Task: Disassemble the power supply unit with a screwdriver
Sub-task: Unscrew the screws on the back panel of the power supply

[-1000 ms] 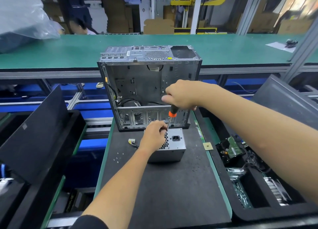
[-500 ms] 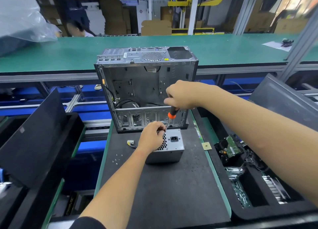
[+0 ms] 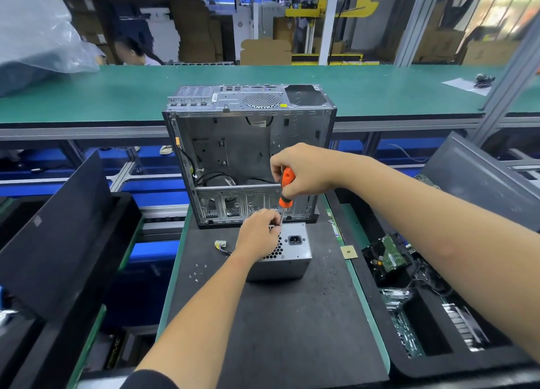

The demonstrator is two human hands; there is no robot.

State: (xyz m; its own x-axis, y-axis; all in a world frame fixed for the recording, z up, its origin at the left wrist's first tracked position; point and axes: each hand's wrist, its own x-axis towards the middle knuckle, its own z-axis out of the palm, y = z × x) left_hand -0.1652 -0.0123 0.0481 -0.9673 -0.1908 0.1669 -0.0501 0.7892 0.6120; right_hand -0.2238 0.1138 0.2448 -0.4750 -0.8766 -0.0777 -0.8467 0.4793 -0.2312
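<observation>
Computer case (image 3: 248, 155) apparently crowds power supply (image 3: 287, 252) behind

We stand in an electronics teardown line inside a factory or warehouse. Long green benches (image 3: 365, 90) on aluminium frames, a gutted PC case (image 3: 248, 143), black bins (image 3: 438, 330) of circuit boards and drives, and loose screws (image 3: 197, 273) on the mat (image 3: 277, 324) show it. Beyond us we see stacked cartons (image 3: 195, 32) and yellow machinery (image 3: 344, 5).

The right hand (image 3: 304, 169) grips an orange screwdriver (image 3: 285, 188) upright over the power supply unit (image 3: 287, 252); the left hand (image 3: 258, 235) rests on it.
</observation>
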